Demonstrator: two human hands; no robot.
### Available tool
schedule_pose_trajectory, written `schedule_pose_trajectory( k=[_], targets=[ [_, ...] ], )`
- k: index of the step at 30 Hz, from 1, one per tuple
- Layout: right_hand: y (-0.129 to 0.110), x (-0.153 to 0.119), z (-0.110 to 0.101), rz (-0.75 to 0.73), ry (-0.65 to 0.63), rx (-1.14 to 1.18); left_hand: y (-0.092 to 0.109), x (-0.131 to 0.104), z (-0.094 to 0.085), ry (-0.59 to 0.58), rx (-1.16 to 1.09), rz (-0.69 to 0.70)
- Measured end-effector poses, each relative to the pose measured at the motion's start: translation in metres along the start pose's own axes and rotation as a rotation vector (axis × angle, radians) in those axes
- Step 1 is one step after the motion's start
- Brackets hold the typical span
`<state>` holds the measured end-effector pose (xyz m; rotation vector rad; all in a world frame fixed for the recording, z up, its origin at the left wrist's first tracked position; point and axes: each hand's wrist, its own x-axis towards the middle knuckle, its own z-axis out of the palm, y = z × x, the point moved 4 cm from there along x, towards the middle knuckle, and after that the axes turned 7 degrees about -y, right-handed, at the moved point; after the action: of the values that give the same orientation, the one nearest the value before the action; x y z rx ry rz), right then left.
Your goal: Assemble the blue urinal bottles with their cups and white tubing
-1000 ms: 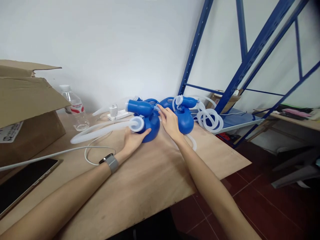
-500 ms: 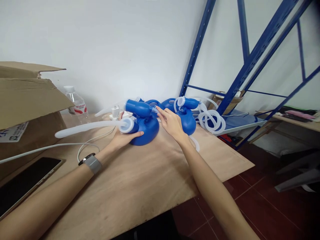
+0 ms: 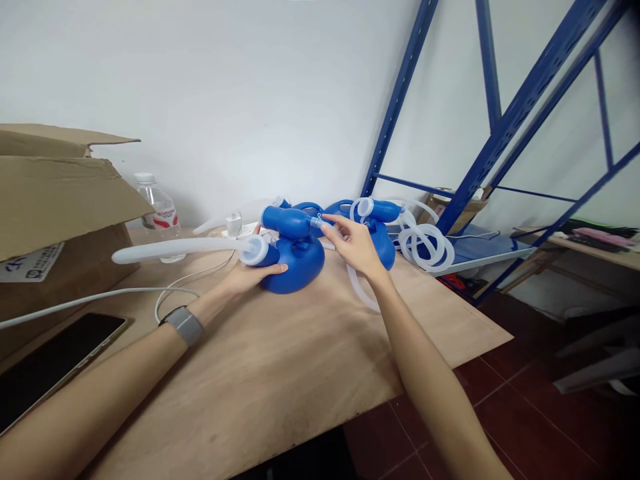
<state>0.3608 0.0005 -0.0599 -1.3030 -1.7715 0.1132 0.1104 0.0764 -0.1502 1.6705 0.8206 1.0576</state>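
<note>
A rounded blue plastic jug rests on the wooden table. From its white-rimmed neck, a milky ribbed tube stretches to the left. My left hand is wrapped around the jug's neck end, thumb on the near side, the other fingers mostly hidden behind. Lying across the jug's top is a blue bottle-shaped piece, tapering to a clear connector with a small metal clip. My right hand pinches the connector end between thumb and fingers.
Behind my right hand stands another blue jug with a coiled tube. A cardboard box, water bottle, phone and white cable are on the left. A blue metal rack rises at the right.
The blue bottle-shaped piece has shifted slightly right, together with my right hand. My right fingers have gone from reaching over the connector to pinching it. My left hand stays on the jug.
</note>
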Motion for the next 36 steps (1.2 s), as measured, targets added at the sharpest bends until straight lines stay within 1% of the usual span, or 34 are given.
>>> schedule_pose_trajectory(
  k=[1, 2, 3, 4, 5, 6, 7, 8, 10, 12, 14, 17, 20, 22, 24, 26, 28, 31, 33, 36],
  targets=[
    [0.009, 0.002, -0.005, 0.039, 0.031, 0.064, -0.001, 0.0, 0.0, 0.001, 0.018, -0.01],
    [0.02, 0.003, -0.013, 0.074, 0.095, 0.103, -0.003, -0.001, -0.001, 0.004, 0.034, -0.021],
    [0.032, 0.003, -0.023, 0.106, 0.192, 0.109, -0.004, -0.001, -0.001, 0.008, 0.049, -0.033],
    [0.045, 0.001, -0.034, 0.138, 0.328, 0.062, -0.005, -0.001, -0.002, 0.015, 0.062, -0.042],
    [0.058, -0.003, -0.045, 0.159, 0.442, -0.036, -0.006, -0.001, -0.003, 0.025, 0.069, -0.046],
    [0.071, -0.007, -0.053, 0.196, 0.522, -0.135, -0.007, 0.0, -0.004, 0.037, 0.074, -0.046],
    [0.086, -0.012, -0.058, 0.262, 0.572, -0.208, -0.008, 0.0, -0.006, 0.048, 0.081, -0.044],
    [0.1, -0.017, -0.06, 0.349, 0.566, -0.254, -0.009, 0.001, -0.007, 0.061, 0.089, -0.041],
    [0.127, -0.027, -0.056, 0.497, 0.463, -0.273, -0.013, 0.004, -0.011, 0.085, 0.112, -0.038],
    [0.146, -0.034, -0.051, 0.563, 0.382, -0.236, -0.017, 0.005, -0.014, 0.113, 0.141, -0.036],
    [0.154, -0.039, -0.052, 0.551, 0.364, -0.217, -0.022, 0.006, -0.015, 0.147, 0.178, -0.02],
    [0.153, -0.047, -0.064, 0.458, 0.368, -0.22, -0.026, 0.004, -0.017, 0.235, 0.265, 0.019],
    [0.144, -0.061, -0.079, 0.378, 0.377, -0.162, -0.026, -0.001, -0.018, 0.31, 0.367, 0.04],
    [0.134, -0.073, -0.089, 0.344, 0.421, -0.107, -0.025, -0.003, -0.017, 0.32, 0.424, 0.049],
    [0.12, -0.084, -0.102, 0.312, 0.524, -0.085, -0.023, -0.005, -0.015, 0.315, 0.468, 0.051],
    [0.098, -0.092, -0.117, 0.268, 0.636, -0.111, -0.02, -0.008, -0.011, 0.289, 0.521, 0.062],
    [0.069, -0.097, -0.131, 0.196, 0.692, -0.172, -0.016, -0.011, -0.005, 0.233, 0.618, 0.09],
    [0.013, -0.105, -0.148, 0.075, 0.717, -0.284, -0.012, -0.015, 0.005, 0.106, 0.801, 0.123],
    [-0.027, -0.114, -0.152, 0.006, 0.709, -0.346, -0.012, -0.017, 0.009, -0.011, 0.856, 0.136],
    [-0.077, -0.13, -0.148, -0.053, 0.674, -0.396, -0.016, -0.018, 0.015, -0.173, 0.849, 0.16]
  ],
)
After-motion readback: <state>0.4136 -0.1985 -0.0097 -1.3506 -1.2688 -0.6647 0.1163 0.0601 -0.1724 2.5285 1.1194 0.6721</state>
